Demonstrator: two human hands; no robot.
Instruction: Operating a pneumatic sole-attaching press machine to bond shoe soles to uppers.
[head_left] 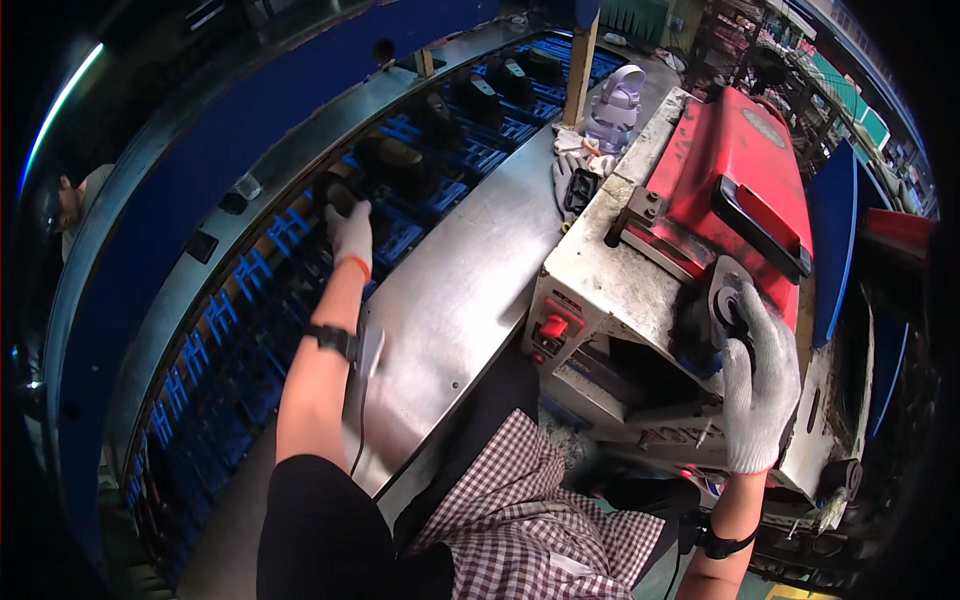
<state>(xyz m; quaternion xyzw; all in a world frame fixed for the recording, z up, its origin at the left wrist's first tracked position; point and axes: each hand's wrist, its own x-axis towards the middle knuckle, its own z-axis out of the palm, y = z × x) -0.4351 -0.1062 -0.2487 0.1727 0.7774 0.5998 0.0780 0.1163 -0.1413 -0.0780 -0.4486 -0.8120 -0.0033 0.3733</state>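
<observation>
My left hand [350, 235], in a white glove, reaches over the blue slatted conveyor [292, 232] and grips a dark shoe [338, 192]; part of its fingers is hidden. My right hand [762, 375], in a white knit glove, is closed round a grey and black shoe [726, 290]. That shoe is tilted up beside the front of the red-hooded machine [735, 150]. A dark, blurred round part [692, 318] of the machine lies right by the shoe. More dark shoes [395, 160] sit farther along the conveyor.
A metal ledge [470, 260] runs between conveyor and machine. The machine's pale body carries a red switch [553, 326]. Beyond it stand a clear bottle [612, 110] and crumpled gloves [575, 180]. A wooden post [580, 75] rises there. Another person [80, 205] is at far left.
</observation>
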